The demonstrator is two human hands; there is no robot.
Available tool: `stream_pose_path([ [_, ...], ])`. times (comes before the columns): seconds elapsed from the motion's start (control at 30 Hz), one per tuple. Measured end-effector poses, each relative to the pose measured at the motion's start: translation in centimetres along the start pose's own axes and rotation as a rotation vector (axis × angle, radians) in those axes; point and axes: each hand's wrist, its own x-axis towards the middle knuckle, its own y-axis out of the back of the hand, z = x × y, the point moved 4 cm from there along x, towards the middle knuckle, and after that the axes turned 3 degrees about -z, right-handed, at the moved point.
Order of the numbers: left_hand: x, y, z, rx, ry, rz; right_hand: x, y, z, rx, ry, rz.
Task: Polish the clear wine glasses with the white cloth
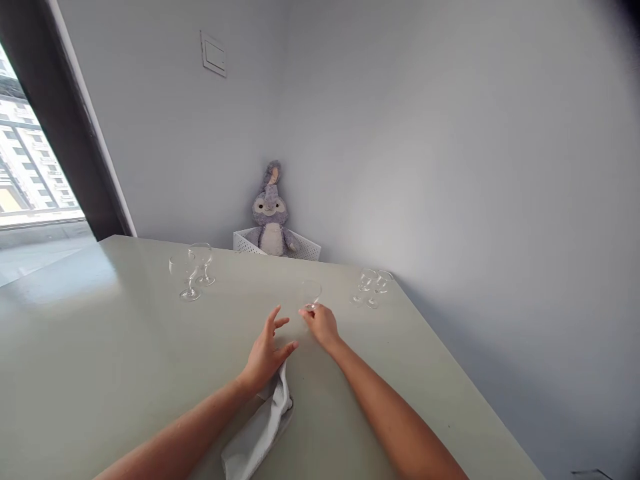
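My right hand pinches the lower part of a clear wine glass near the middle of the table; its bowl points up and its foot is hidden by my fingers. To the left, my left hand is held with fingers apart and nothing between them. A crumpled white cloth lies just below that hand, partly under its wrist; whether the two touch I cannot tell.
Two larger stemmed glasses stand upright at the back left of the pale table. Two smaller stemmed glasses stand near the right edge. Behind the table, a grey plush toy sits in a white basket against the walls.
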Motion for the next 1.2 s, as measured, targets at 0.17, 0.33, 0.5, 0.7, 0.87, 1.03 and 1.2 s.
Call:
stream_pose_path([
  [0.17,0.6,-0.3,-1.5,0.019,0.106,-0.015,4.1,2.2,6.4,0.004,-0.188,0.082],
  [0.33,0.5,-0.1,-1.4,0.01,0.121,-0.01,5.8,3.2,9.7,-0.008,-0.297,0.104],
  [0.5,0.4,-0.1,-1.5,0.018,0.141,-0.012,6.7,3.8,11.1,-0.014,-0.343,0.123],
  [0.7,0.5,0.0,-1.6,-0.007,0.117,0.013,6.8,4.2,12.5,-0.007,-0.337,0.143],
  [0.87,0.6,0.0,-1.8,-0.058,0.112,0.033,6.8,4.5,13.3,0.008,-0.331,0.158],
  [1.03,0.9,1.3,-1.4,-0.142,0.06,0.223,6.0,4.9,13.5,0.052,-0.327,0.175],
  [1.2,1.5,6.6,-1.6,-0.103,0.106,0.669,2.8,6.0,13.1,0.105,-0.34,0.197],
])
